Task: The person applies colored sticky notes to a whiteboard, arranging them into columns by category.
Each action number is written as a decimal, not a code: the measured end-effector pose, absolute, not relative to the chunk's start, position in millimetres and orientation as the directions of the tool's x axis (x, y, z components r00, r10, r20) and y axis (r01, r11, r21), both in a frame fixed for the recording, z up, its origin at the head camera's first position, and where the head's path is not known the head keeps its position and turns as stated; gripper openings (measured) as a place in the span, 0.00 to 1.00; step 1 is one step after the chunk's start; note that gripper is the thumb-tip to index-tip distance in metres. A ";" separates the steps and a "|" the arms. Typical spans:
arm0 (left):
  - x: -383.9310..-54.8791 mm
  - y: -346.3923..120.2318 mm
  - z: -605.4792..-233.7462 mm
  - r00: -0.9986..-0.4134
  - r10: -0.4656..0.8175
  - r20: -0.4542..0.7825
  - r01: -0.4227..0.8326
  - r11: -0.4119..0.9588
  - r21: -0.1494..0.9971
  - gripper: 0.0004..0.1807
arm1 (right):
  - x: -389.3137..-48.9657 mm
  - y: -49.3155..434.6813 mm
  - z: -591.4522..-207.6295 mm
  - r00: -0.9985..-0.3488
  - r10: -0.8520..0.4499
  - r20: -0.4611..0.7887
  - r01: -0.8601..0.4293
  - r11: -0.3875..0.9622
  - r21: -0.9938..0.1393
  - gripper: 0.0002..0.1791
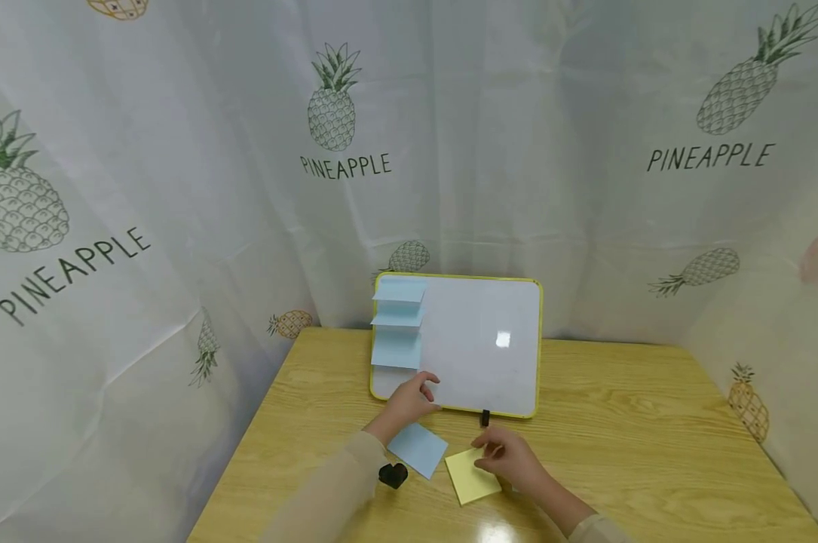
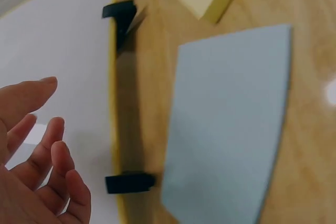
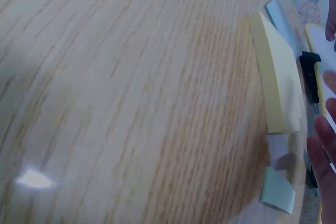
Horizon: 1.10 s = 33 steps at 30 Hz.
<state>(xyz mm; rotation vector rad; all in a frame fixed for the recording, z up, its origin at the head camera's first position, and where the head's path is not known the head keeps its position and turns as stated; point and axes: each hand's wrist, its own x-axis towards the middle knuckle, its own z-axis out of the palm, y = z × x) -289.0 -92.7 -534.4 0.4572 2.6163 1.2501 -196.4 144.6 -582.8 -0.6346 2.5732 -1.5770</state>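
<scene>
My left hand (image 1: 409, 400) is at the lower left of a yellow-framed whiteboard (image 1: 476, 339), fingers loosely bent and holding nothing. Three pale blue sticky notes (image 1: 396, 351) hang in a column on the board's left side, their lower edges lifting outward. Just below that hand a blue sticky pad (image 1: 418, 450) lies on the table. To its right is a yellow sticky pad (image 1: 472, 477), with my right hand (image 1: 510, 458) over its upper right corner. In the right wrist view the right fingers (image 3: 324, 135) look apart from the yellow pad, with nothing seen between them.
The whiteboard leans on black feet (image 2: 128, 182) on a wooden table (image 1: 626, 422). A small pale green pad (image 3: 278, 191) lies beyond the yellow pad in the right wrist view. A pineapple-print curtain (image 1: 503, 151) surrounds the table's back and sides.
</scene>
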 end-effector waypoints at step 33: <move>-213.1 -88.7 -604.8 -0.878 0.478 -0.029 0.308 0.610 0.730 0.24 | -189.5 151.0 -604.4 -0.796 -0.566 0.214 -0.524 0.468 -0.712 0.22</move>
